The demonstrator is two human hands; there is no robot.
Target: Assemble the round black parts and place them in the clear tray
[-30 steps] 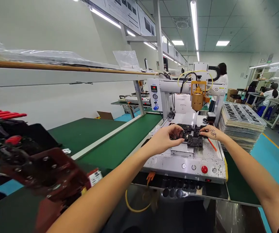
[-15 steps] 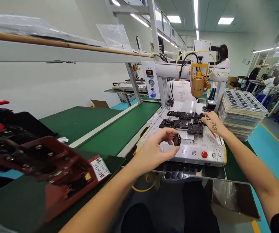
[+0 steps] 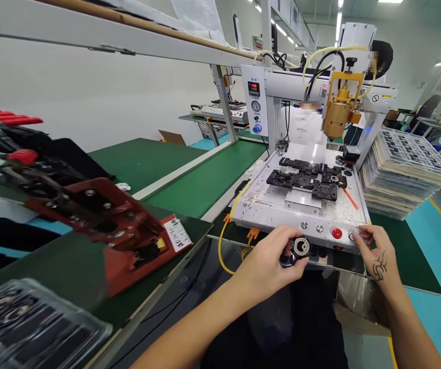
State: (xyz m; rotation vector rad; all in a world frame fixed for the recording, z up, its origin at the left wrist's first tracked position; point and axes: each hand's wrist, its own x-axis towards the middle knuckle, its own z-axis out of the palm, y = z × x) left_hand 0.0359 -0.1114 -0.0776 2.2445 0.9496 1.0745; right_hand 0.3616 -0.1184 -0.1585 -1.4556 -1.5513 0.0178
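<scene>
My left hand (image 3: 277, 256) is closed on a round black watch case (image 3: 301, 247), pinched between thumb and fingers in front of the machine. Its ring-shaped face is turned toward me. My right hand (image 3: 379, 256) holds nothing. Its fingers are apart at the right end of the machine's front panel, with the thumb touching or very close to a silver button (image 3: 351, 235). Left of that button is a red button (image 3: 337, 233). Behind my hands, black fixtures (image 3: 305, 179) lie on the white machine bed (image 3: 258, 200); a round part (image 3: 334, 179) sits in the right one.
A gold dispensing head (image 3: 337, 119) hangs over the bed. An orange stick (image 3: 351, 199) lies right of the fixtures. Stacked trays (image 3: 397, 174) stand at right. A dark red press (image 3: 128, 230) and a clear tray of parts (image 3: 39, 328) are at left. People are behind.
My right hand has drawn back from the fixtures to the front panel's right end. The round part stays in the fixture. My left hand has turned the watch case face toward me. The view has shifted.
</scene>
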